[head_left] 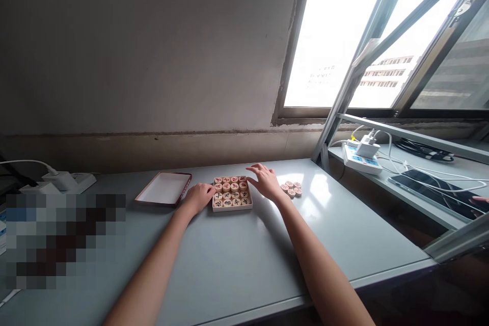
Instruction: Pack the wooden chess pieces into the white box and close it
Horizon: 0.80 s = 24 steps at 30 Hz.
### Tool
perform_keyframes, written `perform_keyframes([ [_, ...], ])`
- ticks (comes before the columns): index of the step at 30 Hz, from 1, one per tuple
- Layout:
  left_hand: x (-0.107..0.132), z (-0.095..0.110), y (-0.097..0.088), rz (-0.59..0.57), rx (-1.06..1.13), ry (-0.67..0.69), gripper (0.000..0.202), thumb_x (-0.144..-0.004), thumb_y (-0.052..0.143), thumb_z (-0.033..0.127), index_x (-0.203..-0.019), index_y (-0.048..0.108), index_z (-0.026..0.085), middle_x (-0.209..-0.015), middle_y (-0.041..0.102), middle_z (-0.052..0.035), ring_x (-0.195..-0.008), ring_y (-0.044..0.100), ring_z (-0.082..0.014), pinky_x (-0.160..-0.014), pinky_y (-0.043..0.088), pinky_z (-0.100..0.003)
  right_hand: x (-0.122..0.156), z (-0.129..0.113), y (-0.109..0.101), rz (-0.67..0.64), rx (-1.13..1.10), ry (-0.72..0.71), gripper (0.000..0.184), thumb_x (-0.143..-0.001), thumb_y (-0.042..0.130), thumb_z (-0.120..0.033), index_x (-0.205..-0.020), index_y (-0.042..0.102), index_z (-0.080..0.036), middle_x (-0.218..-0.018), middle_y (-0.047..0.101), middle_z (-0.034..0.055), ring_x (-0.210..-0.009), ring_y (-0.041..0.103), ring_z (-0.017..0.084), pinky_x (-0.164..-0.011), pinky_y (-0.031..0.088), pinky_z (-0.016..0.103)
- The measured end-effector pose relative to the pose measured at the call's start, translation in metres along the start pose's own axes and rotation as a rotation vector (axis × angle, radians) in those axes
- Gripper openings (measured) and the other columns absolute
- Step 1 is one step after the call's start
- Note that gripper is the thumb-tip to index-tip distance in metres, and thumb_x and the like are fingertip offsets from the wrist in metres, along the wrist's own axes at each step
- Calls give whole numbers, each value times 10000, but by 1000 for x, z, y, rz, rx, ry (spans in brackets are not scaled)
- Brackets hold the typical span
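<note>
A shallow box (pixel 232 207) on the grey table holds several round wooden chess pieces (pixel 231 191) with red and black characters. My left hand (pixel 198 196) rests against the box's left edge, fingers curled against it. My right hand (pixel 265 181) hovers at the box's upper right corner with fingers spread, holding nothing. A few loose pieces (pixel 292 189) lie on the table just right of that hand.
The box lid (pixel 164 189), white inside with a dark red rim, lies left of the box. A power strip (pixel 69 181) sits at the far left. Right of the table, a lower shelf carries another power strip with a charger (pixel 362 155), cables and a phone (pixel 439 191).
</note>
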<state>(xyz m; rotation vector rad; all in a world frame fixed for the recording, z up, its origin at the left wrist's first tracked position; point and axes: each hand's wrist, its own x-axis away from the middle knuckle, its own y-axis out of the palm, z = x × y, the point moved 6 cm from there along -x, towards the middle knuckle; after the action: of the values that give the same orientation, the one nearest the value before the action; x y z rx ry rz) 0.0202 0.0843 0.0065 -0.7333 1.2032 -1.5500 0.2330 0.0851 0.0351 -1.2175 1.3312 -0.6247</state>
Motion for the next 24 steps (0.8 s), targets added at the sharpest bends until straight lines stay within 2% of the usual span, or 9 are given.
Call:
perform_keyframes([
  [2,0,-1,0,1,4,-13,380,-843,314,287,-654,630,193,-684,631,-62,-653,538,-182,-552,234,-261,0,13,-6,42,86,145,424,-898,429,-354,-1293,454,-202,-1309,459,131,-1177,408,262,-973,272,489],
  [6,1,0,-1,0,5,-20,392,-852,303,300,-667,634,199,-689,634,-58,-664,543,-190,-551,240,-256,11,51,-7,40,203,555,586,-899,379,-409,-1388,295,-96,-1467,196,200,-1354,85,334,-990,77,666],
  [7,1,1,-2,-2,4,-22,391,-852,305,301,-663,633,201,-698,640,-61,-667,544,-189,-550,242,-257,14,59,-3,6,185,616,610,-900,358,-435,-1389,288,-77,-1467,178,219,-1357,59,349,-978,72,684],
  [9,2,1,-2,-5,-2,-29,390,-852,310,302,-655,633,205,-716,651,-67,-672,547,-187,-550,242,-260,19,69,8,-73,119,662,620,-902,312,-478,-1365,338,-65,-1440,230,252,-1344,106,379,-963,80,698],
  [12,2,2,-3,-8,-7,-30,391,-852,310,300,-650,630,205,-712,653,-64,-669,549,-187,-550,235,-261,19,70,23,-142,34,624,601,-909,255,-506,-1331,402,-104,-1405,313,250,-1322,193,393,-943,65,724],
  [14,2,2,-3,-5,-2,-29,384,-852,314,295,-651,629,205,-717,655,-64,-674,553,-188,-555,237,-261,15,64,30,-162,14,556,581,-914,249,-506,-1340,389,-137,-1425,293,227,-1332,188,377,-935,62,737],
  [19,1,1,-2,-12,2,-34,345,-840,345,274,-627,606,200,-734,663,-74,-676,557,-189,-549,229,-269,4,39,36,-225,-87,285,517,-918,268,-506,-1323,417,-222,-1439,318,129,-1351,198,302,-1007,102,668],
  [22,2,1,-2,-4,14,-37,339,-841,343,269,-621,591,197,-727,656,-72,-671,554,-187,-541,219,-272,6,32,31,-331,-212,141,502,-869,431,-475,-1297,461,-213,-1396,388,121,-1295,325,281,-1032,276,501],
  [24,3,1,-3,8,23,-31,347,-844,337,270,-604,576,195,-706,644,-69,-657,548,-183,-536,215,-276,9,37,27,-387,-334,162,571,-813,529,-442,-1322,433,-203,-1310,475,144,-1107,521,267,-866,458,387],
])
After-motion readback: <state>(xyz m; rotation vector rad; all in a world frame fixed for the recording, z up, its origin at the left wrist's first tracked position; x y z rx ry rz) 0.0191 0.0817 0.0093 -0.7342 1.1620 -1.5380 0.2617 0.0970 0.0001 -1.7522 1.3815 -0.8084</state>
